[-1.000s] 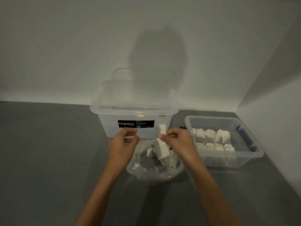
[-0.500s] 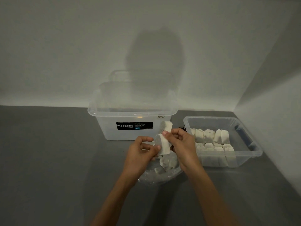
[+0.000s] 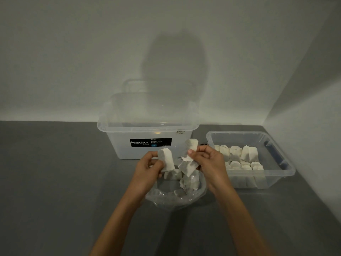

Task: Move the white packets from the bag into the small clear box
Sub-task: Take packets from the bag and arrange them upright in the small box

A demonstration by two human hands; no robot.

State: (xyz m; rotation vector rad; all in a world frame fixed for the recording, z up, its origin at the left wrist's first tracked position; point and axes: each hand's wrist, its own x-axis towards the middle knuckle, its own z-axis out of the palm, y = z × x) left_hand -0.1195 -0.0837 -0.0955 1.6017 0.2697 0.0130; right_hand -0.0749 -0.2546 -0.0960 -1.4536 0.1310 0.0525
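A crumpled clear plastic bag (image 3: 160, 199) sits open on the grey table in front of me, with several white packets (image 3: 190, 183) inside. Above it, my left hand (image 3: 147, 169) pinches one white packet (image 3: 167, 159) held upright. My right hand (image 3: 209, 161) grips another white packet (image 3: 190, 149), and a further packet (image 3: 187, 168) hangs just below that hand. The small clear box (image 3: 276, 174) stands to the right and holds rows of white packets (image 3: 238, 154) standing on end.
A large lidded clear box (image 3: 147, 130) labelled Megabox stands behind the bag. White walls close the back and the right side, right beside the small box. Grey table surface stretches to the left and toward me.
My left hand has taken hold of a packet and pulled it left, away from the one in my right hand. Both hands have risen slightly above the bag.
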